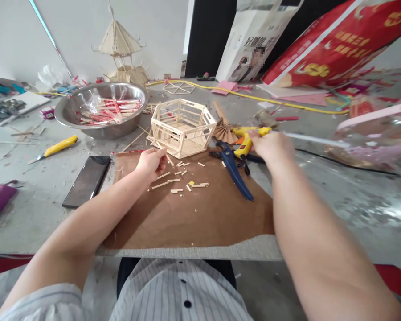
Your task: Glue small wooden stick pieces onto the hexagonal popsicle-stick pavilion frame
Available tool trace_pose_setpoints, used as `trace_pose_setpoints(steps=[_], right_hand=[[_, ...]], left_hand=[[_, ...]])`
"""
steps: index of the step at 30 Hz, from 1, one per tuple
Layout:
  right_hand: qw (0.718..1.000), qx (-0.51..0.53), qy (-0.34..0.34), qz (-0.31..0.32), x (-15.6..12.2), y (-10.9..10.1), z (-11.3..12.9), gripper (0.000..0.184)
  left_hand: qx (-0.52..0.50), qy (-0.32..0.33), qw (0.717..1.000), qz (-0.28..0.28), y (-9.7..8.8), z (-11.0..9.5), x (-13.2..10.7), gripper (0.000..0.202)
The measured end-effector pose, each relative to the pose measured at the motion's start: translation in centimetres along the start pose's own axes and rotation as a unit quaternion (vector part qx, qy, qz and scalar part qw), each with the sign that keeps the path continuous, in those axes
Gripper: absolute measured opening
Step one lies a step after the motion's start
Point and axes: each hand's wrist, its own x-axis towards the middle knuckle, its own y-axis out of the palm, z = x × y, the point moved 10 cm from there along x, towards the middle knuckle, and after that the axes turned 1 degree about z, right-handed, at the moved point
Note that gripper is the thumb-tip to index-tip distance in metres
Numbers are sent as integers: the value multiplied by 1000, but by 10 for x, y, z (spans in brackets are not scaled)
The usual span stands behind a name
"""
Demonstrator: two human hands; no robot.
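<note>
A pale wooden-stick hexagonal frame [182,126] stands at the far edge of a brown paper sheet [190,218]. My left hand [151,162] rests just in front of it, fingers pinched on a short wooden stick [169,160]. Several cut stick pieces [178,180] lie scattered beside that hand. My right hand [270,145] is closed round the yellow glue gun [249,137] to the right of the frame. Blue-handled cutters [234,167] lie on the paper below the glue gun.
A steel bowl [102,109] of red-and-white sticks sits at the back left, a black phone [87,180] and a yellow-handled knife [56,147] to the left. A stick pagoda model [120,49] stands behind. A clear plastic container [377,133] and red bag [341,40] fill the right.
</note>
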Motion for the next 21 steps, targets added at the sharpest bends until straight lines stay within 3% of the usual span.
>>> trace_pose_setpoints(steps=[3,5,14,21], right_hand=[[998,-38,51,-12,-1,-4,-9,63],[998,-44,40,-2,-1,-3,-7,60],[999,-44,-26,-16,-4,-4,2,47],[987,-29,-137,-81,-19,-15,34,43]], left_hand=[[4,-9,1000,9,2,5,2,24],[7,-12,1000,10,1,7,5,24],[8,-30,999,7,-1,10,9,23],[0,-26,1000,-8,-7,8,14,20]])
